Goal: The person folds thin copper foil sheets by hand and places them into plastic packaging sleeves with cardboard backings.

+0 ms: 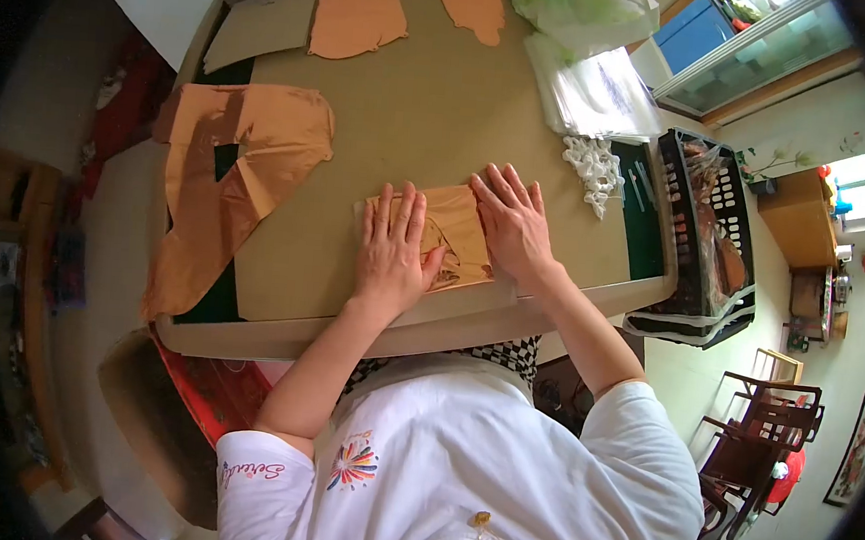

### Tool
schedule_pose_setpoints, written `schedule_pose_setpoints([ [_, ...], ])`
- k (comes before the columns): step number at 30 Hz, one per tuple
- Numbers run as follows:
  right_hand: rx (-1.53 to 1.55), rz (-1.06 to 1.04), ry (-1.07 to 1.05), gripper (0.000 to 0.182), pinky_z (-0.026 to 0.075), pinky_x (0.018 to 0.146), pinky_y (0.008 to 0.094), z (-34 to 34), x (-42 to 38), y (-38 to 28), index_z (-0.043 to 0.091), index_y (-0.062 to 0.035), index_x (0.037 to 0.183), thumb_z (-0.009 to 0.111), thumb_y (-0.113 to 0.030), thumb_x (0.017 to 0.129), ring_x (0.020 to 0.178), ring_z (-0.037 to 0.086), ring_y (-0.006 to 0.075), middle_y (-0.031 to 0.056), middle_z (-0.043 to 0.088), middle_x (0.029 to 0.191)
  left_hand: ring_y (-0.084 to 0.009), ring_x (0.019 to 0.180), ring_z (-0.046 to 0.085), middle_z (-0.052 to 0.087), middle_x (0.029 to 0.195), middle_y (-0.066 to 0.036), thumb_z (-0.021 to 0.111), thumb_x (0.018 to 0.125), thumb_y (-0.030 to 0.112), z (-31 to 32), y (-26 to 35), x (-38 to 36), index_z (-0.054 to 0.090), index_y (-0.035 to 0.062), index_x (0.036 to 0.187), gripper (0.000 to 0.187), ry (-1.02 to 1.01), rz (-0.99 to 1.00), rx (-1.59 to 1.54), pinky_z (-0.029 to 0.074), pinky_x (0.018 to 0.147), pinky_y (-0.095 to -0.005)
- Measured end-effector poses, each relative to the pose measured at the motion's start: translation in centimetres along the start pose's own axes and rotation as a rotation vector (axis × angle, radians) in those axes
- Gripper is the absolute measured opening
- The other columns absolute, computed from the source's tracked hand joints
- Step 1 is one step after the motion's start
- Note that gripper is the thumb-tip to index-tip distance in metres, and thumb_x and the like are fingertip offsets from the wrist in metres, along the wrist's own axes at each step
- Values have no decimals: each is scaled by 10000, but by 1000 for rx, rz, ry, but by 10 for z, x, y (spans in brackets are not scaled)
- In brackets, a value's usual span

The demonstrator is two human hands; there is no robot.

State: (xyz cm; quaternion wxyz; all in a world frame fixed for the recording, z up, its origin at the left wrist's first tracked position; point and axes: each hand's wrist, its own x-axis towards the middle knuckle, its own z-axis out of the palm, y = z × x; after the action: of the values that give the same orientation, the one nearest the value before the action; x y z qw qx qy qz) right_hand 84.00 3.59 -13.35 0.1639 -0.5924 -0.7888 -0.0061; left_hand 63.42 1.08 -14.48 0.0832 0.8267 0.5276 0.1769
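Observation:
A copper-coloured foil balloon [461,222], folded into a flat rectangle, lies near the table's front edge. My left hand [394,252] is laid flat over its left side, fingers stretched out and pointing away from me. Along the right edge, my right hand [516,226] presses down with its fingers extended. Neither hand grips anything. Another flat foil balloon [283,119], unfolded and with a hole in it, is spread out to the left and hangs over the table edge.
Further copper foil pieces [360,14] and grey-beige sheets [259,29] lie at the far side. Clear plastic bags [591,85], a bundle of white ribbon [592,171] and thin straws [641,187] are on the right. A black crate [706,229] stands beyond the right edge.

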Motion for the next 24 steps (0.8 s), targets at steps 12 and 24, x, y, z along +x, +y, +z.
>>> schedule_pose_setpoints([
  [12,427,136,-322,232,495,774,386,-22,43,32,624,-43,978,680,-192,809,897,617,312,146,643,938,-460,1396,171,222,1533,-187,566,899,401,0,-3,-2,245,19,1469,758,8,29,9,149,1143,-549],
  [24,259,271,-377,173,511,639,355,-111,35,125,696,-40,911,631,-133,780,704,666,242,158,682,793,-432,1413,147,206,1533,-194,553,907,412,5,-7,-1,246,21,1469,751,13,10,-34,131,1154,-541],
])
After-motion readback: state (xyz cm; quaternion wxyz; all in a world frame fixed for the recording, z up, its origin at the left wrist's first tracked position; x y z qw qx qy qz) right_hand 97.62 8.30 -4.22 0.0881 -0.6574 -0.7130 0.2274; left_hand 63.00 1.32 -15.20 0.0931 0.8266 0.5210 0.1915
